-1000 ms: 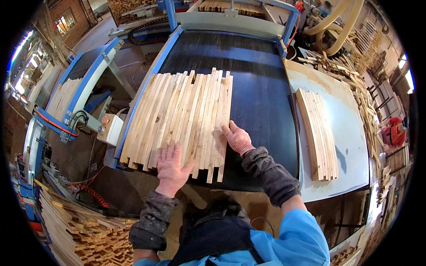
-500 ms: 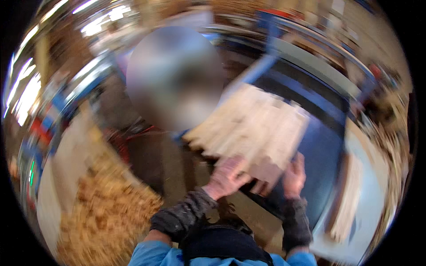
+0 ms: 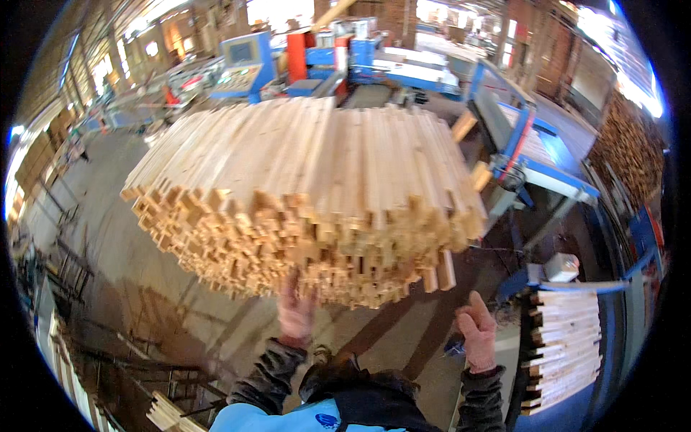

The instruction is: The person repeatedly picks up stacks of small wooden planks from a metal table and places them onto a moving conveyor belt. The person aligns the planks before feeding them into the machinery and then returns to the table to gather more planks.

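A big stack of pale wooden strips (image 3: 273,155) lies ahead of me, its uneven cut ends facing me. My left hand (image 3: 296,317) is raised in front of the stack's lower edge, fingers stretched upward. Whether its fingertips touch the strip ends I cannot tell. To the right, my right hand (image 3: 477,335) hangs in the air with some fingers extended and nothing in it. Beyond that hand, a row of wooden strips (image 3: 565,345) lies side by side on a blue-framed machine bed.
A blue control console (image 3: 245,68) and a red and blue machine (image 3: 317,57) stand behind the stack. At the right is a blue machine frame (image 3: 554,176). Dark metal racks (image 3: 173,381) stand low on the left. More wood (image 3: 626,144) is piled far right.
My view has swung from the machine bed to the big stack. Both hands have come away from the row of strips, which now lies at my right.
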The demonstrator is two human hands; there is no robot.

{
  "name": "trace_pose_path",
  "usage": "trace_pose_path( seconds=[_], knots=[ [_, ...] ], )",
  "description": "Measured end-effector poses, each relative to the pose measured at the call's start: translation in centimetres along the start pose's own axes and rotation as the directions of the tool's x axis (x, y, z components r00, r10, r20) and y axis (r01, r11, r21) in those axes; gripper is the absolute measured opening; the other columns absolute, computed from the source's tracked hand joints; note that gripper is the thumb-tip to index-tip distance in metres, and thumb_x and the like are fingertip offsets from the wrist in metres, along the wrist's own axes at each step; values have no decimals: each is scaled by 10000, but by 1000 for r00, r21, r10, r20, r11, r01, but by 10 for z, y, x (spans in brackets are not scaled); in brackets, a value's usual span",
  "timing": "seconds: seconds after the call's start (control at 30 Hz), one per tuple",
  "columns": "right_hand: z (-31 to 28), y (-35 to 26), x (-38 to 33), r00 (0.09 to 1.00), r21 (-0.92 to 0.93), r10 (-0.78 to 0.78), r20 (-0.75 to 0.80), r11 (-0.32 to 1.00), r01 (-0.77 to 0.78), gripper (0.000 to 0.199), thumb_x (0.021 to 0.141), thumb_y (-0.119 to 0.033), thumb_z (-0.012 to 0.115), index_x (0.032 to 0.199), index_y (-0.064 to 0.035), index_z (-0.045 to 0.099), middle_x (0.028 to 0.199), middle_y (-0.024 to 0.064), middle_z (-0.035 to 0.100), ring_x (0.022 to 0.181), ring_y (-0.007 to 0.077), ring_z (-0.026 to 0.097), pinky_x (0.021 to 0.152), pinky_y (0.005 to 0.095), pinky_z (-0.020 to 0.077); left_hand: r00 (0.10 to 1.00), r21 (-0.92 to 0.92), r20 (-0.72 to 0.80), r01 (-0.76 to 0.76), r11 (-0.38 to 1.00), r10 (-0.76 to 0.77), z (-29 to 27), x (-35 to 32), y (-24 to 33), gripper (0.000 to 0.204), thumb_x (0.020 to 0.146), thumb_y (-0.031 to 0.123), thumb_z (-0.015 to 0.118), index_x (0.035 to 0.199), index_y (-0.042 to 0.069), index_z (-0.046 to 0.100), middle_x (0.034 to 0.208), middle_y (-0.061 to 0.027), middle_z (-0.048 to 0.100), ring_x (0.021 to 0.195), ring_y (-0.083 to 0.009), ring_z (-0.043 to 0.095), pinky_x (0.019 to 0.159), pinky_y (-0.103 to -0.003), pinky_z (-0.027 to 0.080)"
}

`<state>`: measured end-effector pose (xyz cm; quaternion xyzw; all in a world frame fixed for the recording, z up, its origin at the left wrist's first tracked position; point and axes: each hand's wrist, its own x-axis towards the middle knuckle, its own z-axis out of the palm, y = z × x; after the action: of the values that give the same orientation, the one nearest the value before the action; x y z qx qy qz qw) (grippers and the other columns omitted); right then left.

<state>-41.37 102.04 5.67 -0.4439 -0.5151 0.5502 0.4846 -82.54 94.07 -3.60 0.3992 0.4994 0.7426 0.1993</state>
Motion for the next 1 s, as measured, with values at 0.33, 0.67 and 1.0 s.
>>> trace_pose_path(
  seconds=[0.33,0.67,1.0],
  knots=[
    [310,-112,126,760,-630,-271,590,433,644,968,972,-449,799,1713,-57,314,1461,216,650,1359,351,626,1120,447,516,888,498,-421,53,866,188,-220,227,124,913,938,154,831,1677,-21,325,1725,-250,364,1598,-343,359,1296,-412,325],
    [403,-131,188,746,-740,15,665,145,657,1108,849,-652,810,1654,-24,379,1330,236,676,1278,404,641,1077,502,525,967,888,-255,240,391,-16,-245,296,137,444,870,374,795,1144,30,737,925,-189,756,893,-364,748,843,-474,579],
    [361,-132,244,772,-737,-34,635,272,618,1132,838,-639,834,1671,-34,361,1232,235,694,1141,399,710,1020,487,569,963,830,-127,234,506,-237,-194,293,167,288,893,257,805,1036,9,771,796,-70,710,742,-150,649,718,-350,543]
  ],
)
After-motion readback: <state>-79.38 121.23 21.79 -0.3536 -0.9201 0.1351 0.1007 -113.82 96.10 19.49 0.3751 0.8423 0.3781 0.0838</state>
